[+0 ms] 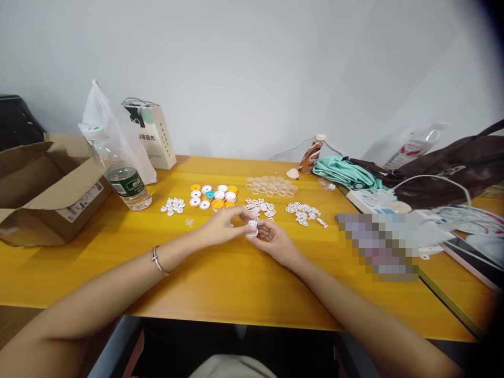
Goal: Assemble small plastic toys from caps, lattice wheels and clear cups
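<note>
Both my hands meet over the middle of the table, around a small white round plastic part [252,229]. My left hand [225,226] pinches it between thumb and fingers from the left. From the right, my right hand [276,242] grips it with curled fingers. Just behind my hands lie flat white openwork pieces [260,206], with a second group of white openwork pieces [302,212] to the right. Farther back stand several clear round cups [271,186]. White, orange and teal round pieces [214,195] are stacked beyond my left hand.
Small white knobbed parts [172,206] and tiny clear rings [189,222] lie left. A water bottle [125,181], an open cardboard box [51,189] and a paper bag [157,136] stand farther left. Rightward are a drink bottle [311,155], teal folded cloth [346,172], power strip [364,200] and cables.
</note>
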`<action>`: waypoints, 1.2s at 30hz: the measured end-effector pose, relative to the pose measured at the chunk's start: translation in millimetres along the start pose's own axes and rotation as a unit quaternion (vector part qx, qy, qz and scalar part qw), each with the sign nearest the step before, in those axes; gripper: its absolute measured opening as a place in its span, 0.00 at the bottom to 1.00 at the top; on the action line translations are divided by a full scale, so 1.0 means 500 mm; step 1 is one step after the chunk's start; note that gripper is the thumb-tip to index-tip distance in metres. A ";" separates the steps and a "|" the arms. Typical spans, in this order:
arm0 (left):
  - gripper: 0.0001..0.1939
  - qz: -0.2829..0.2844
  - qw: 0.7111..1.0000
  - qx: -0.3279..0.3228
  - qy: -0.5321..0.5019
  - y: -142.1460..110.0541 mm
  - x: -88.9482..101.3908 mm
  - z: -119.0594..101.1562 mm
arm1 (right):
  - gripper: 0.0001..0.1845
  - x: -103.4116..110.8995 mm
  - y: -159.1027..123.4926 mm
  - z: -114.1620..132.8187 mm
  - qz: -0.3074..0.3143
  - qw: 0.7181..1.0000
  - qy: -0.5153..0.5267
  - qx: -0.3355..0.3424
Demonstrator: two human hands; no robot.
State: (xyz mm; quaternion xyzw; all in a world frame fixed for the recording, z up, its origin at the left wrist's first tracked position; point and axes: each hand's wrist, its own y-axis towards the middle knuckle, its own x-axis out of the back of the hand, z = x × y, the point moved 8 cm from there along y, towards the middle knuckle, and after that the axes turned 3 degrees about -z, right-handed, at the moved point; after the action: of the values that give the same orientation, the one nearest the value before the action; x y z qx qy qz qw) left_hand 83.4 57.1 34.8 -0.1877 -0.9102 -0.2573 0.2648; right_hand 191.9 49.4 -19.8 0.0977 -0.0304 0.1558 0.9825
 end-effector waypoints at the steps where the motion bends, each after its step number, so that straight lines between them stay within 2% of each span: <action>1: 0.15 -0.019 1.000 -0.004 0.001 0.015 0.017 -0.001 | 0.15 -0.002 0.000 -0.001 0.003 0.999 0.043 -0.011; 4: 0.15 -0.106 0.994 0.007 0.024 0.079 0.074 0.024 | 0.17 -0.005 -0.004 -0.005 0.013 0.993 0.106 -0.046; 6: 0.14 -0.137 0.987 0.025 0.079 0.130 0.096 0.056 | 0.18 -0.007 -0.006 -0.009 0.025 0.990 0.122 -0.066; 8: 0.14 -0.116 0.984 0.057 0.122 0.183 0.092 0.100 | 0.19 -0.009 -0.009 -0.012 0.036 0.988 0.132 -0.075; 10: 0.18 -0.095 0.983 0.076 0.136 0.228 0.077 0.139 | 0.19 -0.011 -0.011 -0.011 0.047 0.986 0.140 -0.074; 13: 0.23 -0.076 0.981 0.102 0.147 0.272 0.050 0.185 | 0.18 -0.012 -0.015 -0.006 0.053 0.986 0.144 -0.068; 18: 0.24 -0.055 0.982 0.111 0.141 0.303 0.017 0.218 | 0.15 -0.017 -0.023 0.005 0.058 0.984 0.156 -0.065; 22: 0.17 -0.069 0.982 0.112 0.135 0.304 0.020 0.221 | 0.14 -0.022 -0.024 0.011 0.068 0.981 0.174 -0.060; 26: 0.15 -0.107 0.984 0.085 0.111 0.289 0.052 0.180 | 0.15 -0.012 -0.024 0.027 0.042 0.981 0.182 -0.050; 29: 0.14 -0.124 0.988 0.049 0.075 0.246 0.081 0.109 | 0.17 0.003 -0.029 0.050 0.002 0.981 0.190 -0.044; 30: 0.15 -0.123 0.991 0.031 0.052 0.223 0.089 0.077 | 0.17 0.005 -0.031 0.058 -0.007 0.980 0.194 -0.043; 33: 0.15 -0.134 0.983 -0.048 -0.117 0.132 0.107 -0.030 | 0.16 0.004 -0.036 0.081 -0.018 0.976 0.213 -0.030; 36: 0.14 -0.146 0.974 -0.062 -0.162 0.041 0.106 -0.095 | 0.16 -0.004 -0.036 0.085 -0.018 0.976 0.218 -0.023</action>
State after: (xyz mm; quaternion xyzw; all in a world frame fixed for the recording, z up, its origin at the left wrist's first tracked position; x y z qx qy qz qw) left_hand 69.8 57.3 107.8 -0.1074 -0.9409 -0.3152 0.0617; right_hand 194.4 23.4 18.2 0.0391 0.1826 0.1544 0.9702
